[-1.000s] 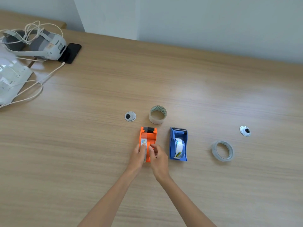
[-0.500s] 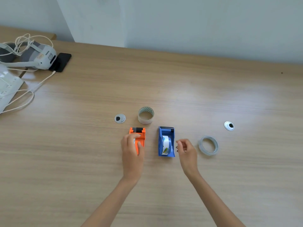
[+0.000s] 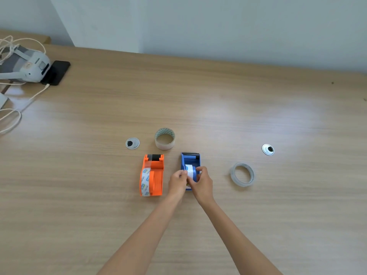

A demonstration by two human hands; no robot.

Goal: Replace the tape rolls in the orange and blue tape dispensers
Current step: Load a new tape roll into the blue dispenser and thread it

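The orange tape dispenser (image 3: pixel 153 174) lies on the wooden table with a printed tape roll in it; no hand touches it. Right of it sits the blue tape dispenser (image 3: pixel 190 160) holding a white tape roll (image 3: pixel 190 170). My left hand (image 3: pixel 177 183) pinches that roll from the left and my right hand (image 3: pixel 202 182) grips it from the right. A wide, nearly empty roll (image 3: pixel 164 138) stands behind the two dispensers. A thin clear tape roll (image 3: pixel 242 174) lies flat to the right.
Two round metal discs (image 3: pixel 132 143) (image 3: pixel 268 149) lie on the table (image 3: pixel 218 116). At the far left sit a white headset (image 3: pixel 25 66), a black phone (image 3: pixel 56 72) and white cables (image 3: pixel 12 116). A wall runs along the table's far edge.
Both hands left the orange dispenser and moved right onto the roll in the blue dispenser. The view shifted slightly.
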